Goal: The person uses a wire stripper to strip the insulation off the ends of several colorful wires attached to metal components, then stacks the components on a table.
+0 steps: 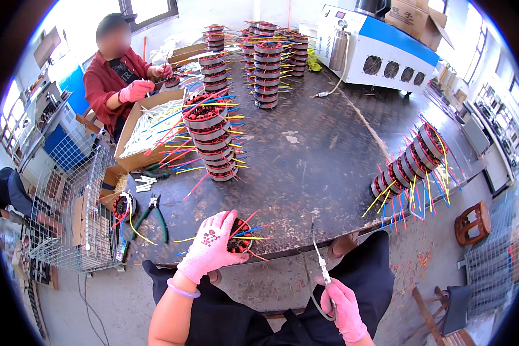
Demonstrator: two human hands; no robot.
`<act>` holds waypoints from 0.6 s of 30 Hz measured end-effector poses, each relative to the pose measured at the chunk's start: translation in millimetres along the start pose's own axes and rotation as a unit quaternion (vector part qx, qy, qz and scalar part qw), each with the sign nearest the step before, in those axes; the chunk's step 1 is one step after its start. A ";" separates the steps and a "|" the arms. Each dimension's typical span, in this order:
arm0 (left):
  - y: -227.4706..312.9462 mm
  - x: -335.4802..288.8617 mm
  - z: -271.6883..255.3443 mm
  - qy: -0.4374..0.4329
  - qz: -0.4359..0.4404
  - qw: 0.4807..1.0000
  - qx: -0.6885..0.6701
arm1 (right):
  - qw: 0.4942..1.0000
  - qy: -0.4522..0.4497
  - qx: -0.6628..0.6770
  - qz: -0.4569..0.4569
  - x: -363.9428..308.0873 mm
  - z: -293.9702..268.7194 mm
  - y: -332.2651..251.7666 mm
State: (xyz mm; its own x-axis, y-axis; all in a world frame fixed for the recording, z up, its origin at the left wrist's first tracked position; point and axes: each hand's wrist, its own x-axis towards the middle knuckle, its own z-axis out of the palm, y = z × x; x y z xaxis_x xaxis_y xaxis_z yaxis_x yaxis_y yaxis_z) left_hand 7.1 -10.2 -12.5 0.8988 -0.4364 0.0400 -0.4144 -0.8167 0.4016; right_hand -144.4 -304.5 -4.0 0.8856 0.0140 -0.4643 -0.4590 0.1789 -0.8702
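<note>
My left hand [209, 245], in a pink glove, grips a small motor stator [240, 242] at the near edge of the table. Its thumb and fingers lie around the stator's left and near sides. Red, blue and yellow leads stick out from the stator's windings. My right hand [343, 305], also gloved in pink, is closed around a thin-nozzled metal torch [324, 270] with a hose looping below it. The torch's tip points up and away, over the table edge, to the right of the stator and apart from it. No flame shows.
Stacked stators [209, 138] stand left of centre, with more stacks [267, 75] behind. A leaning stack [412, 163] is at right. Green-handled pliers [162, 225] and a loose stator [124, 206] lie left. A co-worker [121, 75] sits beyond a box of white sleeves [134, 151].
</note>
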 end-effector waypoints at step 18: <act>-3.1 -4.1 4.8 0.022 0.008 1.000 -0.004 | 1.000 -0.003 0.000 0.004 -2.5 -3.4 1.5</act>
State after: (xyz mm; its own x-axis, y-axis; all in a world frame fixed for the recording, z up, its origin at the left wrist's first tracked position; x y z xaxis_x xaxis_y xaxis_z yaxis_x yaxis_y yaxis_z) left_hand 4.0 -7.7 -18.3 0.8980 -0.4316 0.0861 -0.4269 -0.8067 0.4086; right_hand -147.6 -307.6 -4.7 0.8827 0.0213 -0.4694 -0.4652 0.1797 -0.8668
